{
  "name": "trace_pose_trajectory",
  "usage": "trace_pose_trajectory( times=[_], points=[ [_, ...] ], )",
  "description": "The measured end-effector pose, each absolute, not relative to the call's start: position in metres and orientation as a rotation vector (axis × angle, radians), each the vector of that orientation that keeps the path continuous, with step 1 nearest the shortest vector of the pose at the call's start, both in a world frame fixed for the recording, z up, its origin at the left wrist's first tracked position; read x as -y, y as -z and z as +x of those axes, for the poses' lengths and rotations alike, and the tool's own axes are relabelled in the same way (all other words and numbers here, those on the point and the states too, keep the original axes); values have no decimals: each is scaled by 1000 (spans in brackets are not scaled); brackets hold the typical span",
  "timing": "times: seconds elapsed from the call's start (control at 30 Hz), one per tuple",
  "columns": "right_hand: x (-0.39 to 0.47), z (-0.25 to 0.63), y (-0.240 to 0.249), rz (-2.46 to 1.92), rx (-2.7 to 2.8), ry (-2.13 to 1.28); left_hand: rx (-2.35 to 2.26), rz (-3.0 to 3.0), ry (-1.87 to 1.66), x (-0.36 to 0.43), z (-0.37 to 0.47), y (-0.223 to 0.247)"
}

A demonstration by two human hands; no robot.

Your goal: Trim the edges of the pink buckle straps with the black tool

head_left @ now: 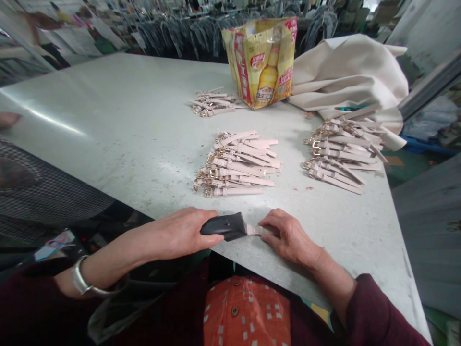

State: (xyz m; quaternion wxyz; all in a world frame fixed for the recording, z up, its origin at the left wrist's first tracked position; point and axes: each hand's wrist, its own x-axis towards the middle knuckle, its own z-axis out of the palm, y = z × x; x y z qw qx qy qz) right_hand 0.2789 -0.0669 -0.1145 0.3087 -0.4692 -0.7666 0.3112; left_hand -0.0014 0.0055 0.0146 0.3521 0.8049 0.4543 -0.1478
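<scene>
My left hand (187, 229) is closed around a black handheld tool (230, 227), whose exact kind I cannot make out. Its wide end points right and meets the end of a beige buckle strap (254, 230). Thumb and fingers of my right hand (286, 235) pinch the strap's other part low over the table's front edge. Just beyond both hands lies a pile of beige straps (241, 163) with gold buckles facing left. The strap's buckle end is hidden at the tool.
A second strap pile (342, 149) lies to the right, and a smaller one (214, 102) farther back. A yellow beer carton (264, 67) stands behind them beside draped cream material (353, 67). The pale table (118, 134) ends close to my body. A co-worker's hand (9, 120) shows at far left.
</scene>
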Motion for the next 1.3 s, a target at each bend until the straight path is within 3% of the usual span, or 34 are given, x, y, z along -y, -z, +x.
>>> trace_pose_trajectory(
  times=[0.2,0.4,0.63,0.9,1.13,1.3],
  points=[
    [68,277,112,-1293,2095,-769,-1232,1973,312,-10,4,-14],
    [72,269,112,-1505,2170,-456,-1212,2030,239,-1,-3,-9],
    [65,271,111,-1368,2263,-506,-1194,2041,224,-5,-9,0],
    [60,266,110,-1510,2288,-566,-1250,1941,175,-1,-8,-5],
    [58,252,102,-1575,2377,-549,-1236,1807,130,-9,-27,34],
    [47,288,101,-1624,2116,-505,-1225,1934,20,-5,-35,37]
  ],
)
